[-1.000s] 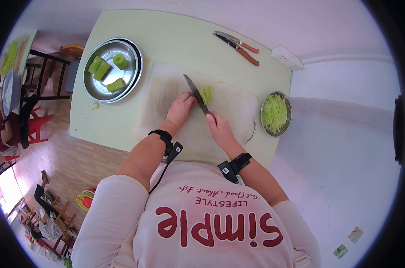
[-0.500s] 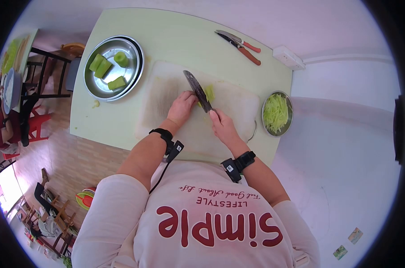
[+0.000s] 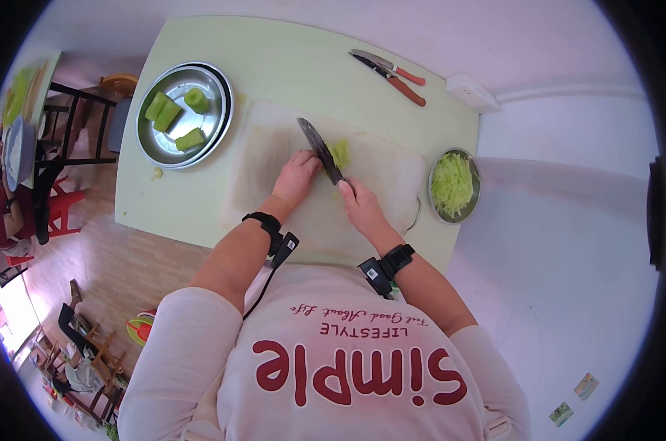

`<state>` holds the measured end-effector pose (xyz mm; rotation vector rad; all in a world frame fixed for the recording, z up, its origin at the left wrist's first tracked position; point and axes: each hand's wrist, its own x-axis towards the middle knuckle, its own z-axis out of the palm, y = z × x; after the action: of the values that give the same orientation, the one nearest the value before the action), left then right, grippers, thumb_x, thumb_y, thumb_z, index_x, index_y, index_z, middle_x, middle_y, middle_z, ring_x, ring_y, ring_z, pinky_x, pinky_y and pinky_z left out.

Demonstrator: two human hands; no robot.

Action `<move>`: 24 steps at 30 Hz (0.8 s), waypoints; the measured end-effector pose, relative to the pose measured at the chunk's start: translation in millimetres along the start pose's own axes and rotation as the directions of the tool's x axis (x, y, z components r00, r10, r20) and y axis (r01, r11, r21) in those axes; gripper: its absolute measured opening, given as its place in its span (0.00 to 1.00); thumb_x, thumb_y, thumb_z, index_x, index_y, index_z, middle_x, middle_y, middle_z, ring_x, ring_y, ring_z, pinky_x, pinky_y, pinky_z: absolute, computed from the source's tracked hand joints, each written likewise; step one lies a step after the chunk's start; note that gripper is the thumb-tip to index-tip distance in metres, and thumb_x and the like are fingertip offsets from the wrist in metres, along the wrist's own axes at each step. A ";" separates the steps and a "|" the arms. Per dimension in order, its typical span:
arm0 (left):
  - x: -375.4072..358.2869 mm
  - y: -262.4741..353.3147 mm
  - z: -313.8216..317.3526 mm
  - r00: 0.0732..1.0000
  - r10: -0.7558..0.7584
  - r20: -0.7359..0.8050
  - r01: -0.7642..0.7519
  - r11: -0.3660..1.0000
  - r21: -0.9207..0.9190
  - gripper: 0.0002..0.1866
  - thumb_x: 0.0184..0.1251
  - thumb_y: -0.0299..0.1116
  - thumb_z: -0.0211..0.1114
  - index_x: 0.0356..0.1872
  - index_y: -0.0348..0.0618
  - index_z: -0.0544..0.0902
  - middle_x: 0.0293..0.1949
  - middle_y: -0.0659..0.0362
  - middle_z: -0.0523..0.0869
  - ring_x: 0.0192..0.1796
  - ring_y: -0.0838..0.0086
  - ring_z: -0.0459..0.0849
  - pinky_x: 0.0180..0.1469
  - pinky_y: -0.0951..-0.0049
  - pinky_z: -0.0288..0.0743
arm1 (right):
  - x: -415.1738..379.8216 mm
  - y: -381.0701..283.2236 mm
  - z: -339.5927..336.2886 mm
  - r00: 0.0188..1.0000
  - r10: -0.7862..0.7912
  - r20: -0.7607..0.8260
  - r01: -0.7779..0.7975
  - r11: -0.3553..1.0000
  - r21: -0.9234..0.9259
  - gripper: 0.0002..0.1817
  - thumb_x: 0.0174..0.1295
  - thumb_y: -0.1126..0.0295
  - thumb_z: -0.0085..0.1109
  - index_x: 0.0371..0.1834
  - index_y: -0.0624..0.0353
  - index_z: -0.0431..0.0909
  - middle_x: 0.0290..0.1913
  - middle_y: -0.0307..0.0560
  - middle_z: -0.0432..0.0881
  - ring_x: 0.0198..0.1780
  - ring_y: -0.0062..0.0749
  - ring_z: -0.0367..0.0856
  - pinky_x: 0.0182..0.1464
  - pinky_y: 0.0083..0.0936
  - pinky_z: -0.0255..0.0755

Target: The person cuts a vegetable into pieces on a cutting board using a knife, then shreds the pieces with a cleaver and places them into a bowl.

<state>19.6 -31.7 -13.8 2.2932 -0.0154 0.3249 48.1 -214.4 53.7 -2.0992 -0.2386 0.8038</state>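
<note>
My right hand (image 3: pixel 360 205) is closed round the handle of a kitchen knife (image 3: pixel 318 149), whose dark blade slants up and left over the white cutting board (image 3: pixel 263 191). My left hand (image 3: pixel 297 176) rests on the board with its fingers curled, the tips close against the blade's left side. What lies under those fingers is mostly hidden; it appears to be a piece of the pale green vegetable. Cut slices of green vegetable (image 3: pixel 339 153) lie on the board just right of the blade.
At the left, a steel bowl (image 3: pixel 145 140) holds several peeled green chunks. A smaller bowl (image 3: pixel 474 203) on the right is full of green shreds. Two knives (image 3: pixel 399 82) lie at the back edge, near a white socket box (image 3: pixel 471 93). A person (image 3: pixel 13 217) sits at far left.
The view has shifted slightly. Both hands and the knife stay in nearly the same place on the board, with the blade a touch further left.
</note>
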 end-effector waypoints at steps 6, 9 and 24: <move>-5.1 1.4 -5.9 0.999 0.042 0.024 -0.041 0.999 -0.011 0.05 0.58 0.25 0.62 0.36 0.40 0.81 0.42 0.56 0.81 0.48 0.60 0.79 0.50 0.64 0.76 | 0.8 4.2 -1.1 0.999 0.036 0.019 -0.037 0.998 0.048 0.24 0.71 0.51 0.45 0.50 0.64 0.75 0.33 0.62 0.80 0.37 0.51 0.80 0.42 0.37 0.72; -5.1 -0.2 -6.9 0.999 0.039 0.019 -0.040 0.999 0.009 0.05 0.58 0.25 0.63 0.35 0.40 0.81 0.42 0.56 0.81 0.48 0.60 0.79 0.50 0.64 0.76 | 2.2 6.7 0.6 0.998 0.047 0.031 -0.049 0.996 0.079 0.24 0.71 0.51 0.46 0.51 0.64 0.76 0.34 0.61 0.80 0.37 0.49 0.81 0.42 0.35 0.72; -6.5 -2.1 -6.6 0.996 0.061 0.069 -0.066 0.995 0.073 0.12 0.53 0.23 0.59 0.40 0.40 0.80 0.45 0.56 0.80 0.52 0.62 0.78 0.54 0.67 0.76 | -11.1 -24.1 0.7 0.990 -0.124 -0.064 0.119 0.990 -0.077 0.22 0.71 0.54 0.47 0.52 0.62 0.76 0.42 0.61 0.82 0.44 0.55 0.81 0.46 0.38 0.75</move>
<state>12.1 -26.1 -12.7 2.3811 -0.1121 0.2865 41.8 -203.9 77.2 -2.1533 -0.3602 0.6586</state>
